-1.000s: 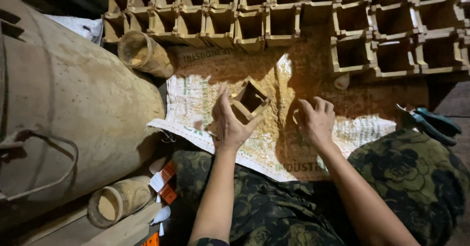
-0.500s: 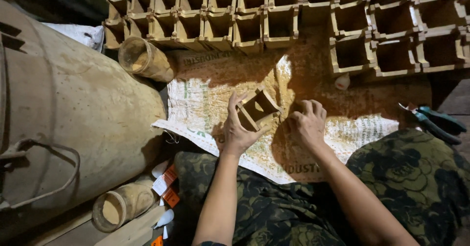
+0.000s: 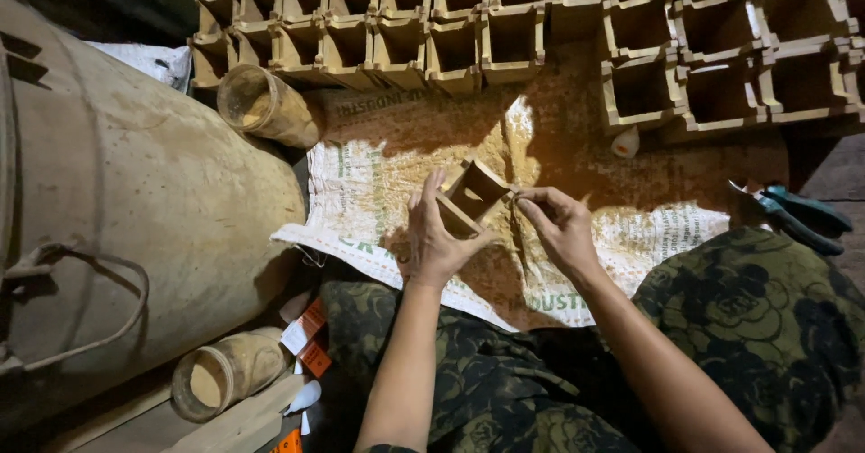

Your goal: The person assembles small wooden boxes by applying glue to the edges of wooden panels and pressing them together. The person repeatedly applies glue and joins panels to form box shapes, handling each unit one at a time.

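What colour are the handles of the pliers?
Teal green, the pliers lying at the right in the head view.

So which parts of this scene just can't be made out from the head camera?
- Small wooden box: its near side is hidden by the left hand.
- Whatever the right hand pinches at the box's corner: too small, covered by fingertips.
- Big drum: cut off by the left edge.
- Pliers: dim, partly in shadow.

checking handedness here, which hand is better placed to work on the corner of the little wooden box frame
Right, likely. The left hand already grips the small wooden box frame, steadying it over the woven sack, while the right hand's fingertips pinch at its right corner.
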